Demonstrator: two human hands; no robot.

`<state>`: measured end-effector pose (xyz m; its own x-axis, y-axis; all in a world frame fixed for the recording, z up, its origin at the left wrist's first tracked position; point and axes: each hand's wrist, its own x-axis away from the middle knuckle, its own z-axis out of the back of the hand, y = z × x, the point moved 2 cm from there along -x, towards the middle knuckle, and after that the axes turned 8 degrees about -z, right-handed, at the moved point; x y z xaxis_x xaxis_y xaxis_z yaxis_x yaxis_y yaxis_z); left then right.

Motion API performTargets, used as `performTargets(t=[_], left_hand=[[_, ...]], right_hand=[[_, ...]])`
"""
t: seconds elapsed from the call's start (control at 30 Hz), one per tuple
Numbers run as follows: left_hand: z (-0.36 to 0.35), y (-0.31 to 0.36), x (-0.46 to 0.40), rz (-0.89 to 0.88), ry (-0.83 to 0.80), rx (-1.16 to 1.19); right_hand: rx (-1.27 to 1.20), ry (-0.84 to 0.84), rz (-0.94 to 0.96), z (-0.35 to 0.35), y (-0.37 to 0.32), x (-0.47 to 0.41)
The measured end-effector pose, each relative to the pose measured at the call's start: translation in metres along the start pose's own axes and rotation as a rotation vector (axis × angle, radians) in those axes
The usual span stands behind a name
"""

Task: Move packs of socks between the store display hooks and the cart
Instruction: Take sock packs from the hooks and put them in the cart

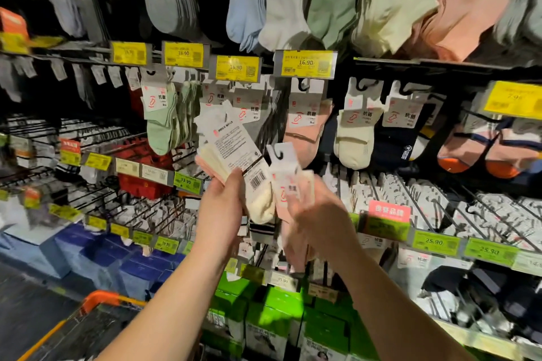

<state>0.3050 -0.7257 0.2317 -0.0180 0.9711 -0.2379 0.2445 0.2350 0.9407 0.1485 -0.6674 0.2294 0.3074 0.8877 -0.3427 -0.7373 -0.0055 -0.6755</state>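
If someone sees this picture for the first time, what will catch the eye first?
Probably the two hands at centre: the left hand grips a fanned stack of sock packs, and the right hand, blurred, holds a pink sock pack. Behind them, yellow price tags run along the rail above hanging socks. An orange cart shows at the lower left.

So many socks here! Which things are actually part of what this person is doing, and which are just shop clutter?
Part of the job:
- left hand, holding a fanned bundle of sock packs
- right hand, holding a pink sock pack
- display hooks
- orange-rimmed cart

Just there:
- yellow price tags
- green boxes
- blue boxes
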Motion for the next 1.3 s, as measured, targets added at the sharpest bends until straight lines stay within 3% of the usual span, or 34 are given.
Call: performTargets(t=[0.07, 0.17, 0.33, 0.57, 0.7, 1.03, 1.3], left_hand=[[0.005, -0.002, -0.007, 0.010, 0.039, 0.032], [0.006, 0.005, -0.009, 0.019, 0.069, 0.072], [-0.001, 0.014, -0.006, 0.017, 0.026, 0.123], [0.000, 0.017, -0.003, 0.011, 0.016, 0.105], [0.002, 0.015, -0.004, 0.018, 0.029, 0.115], [-0.008, 0.015, -0.004, 0.010, 0.000, 0.056], [-0.014, 0.014, -0.003, 0.013, -0.034, -0.005]], right_hand=[[-0.272, 0.023, -0.054, 0.011, 0.003, -0.013], [-0.589, -0.132, -0.150, 0.017, 0.012, -0.046], [-0.701, -0.084, -0.119, 0.025, 0.008, -0.091], [-0.770, -0.038, -0.221, 0.017, 0.015, -0.135], [-0.722, -0.051, -0.261, 0.011, 0.025, -0.147], [-0.306, 0.022, -0.307, 0.019, 0.025, -0.172], [-0.245, 0.059, -0.329, 0.021, 0.026, -0.169]])
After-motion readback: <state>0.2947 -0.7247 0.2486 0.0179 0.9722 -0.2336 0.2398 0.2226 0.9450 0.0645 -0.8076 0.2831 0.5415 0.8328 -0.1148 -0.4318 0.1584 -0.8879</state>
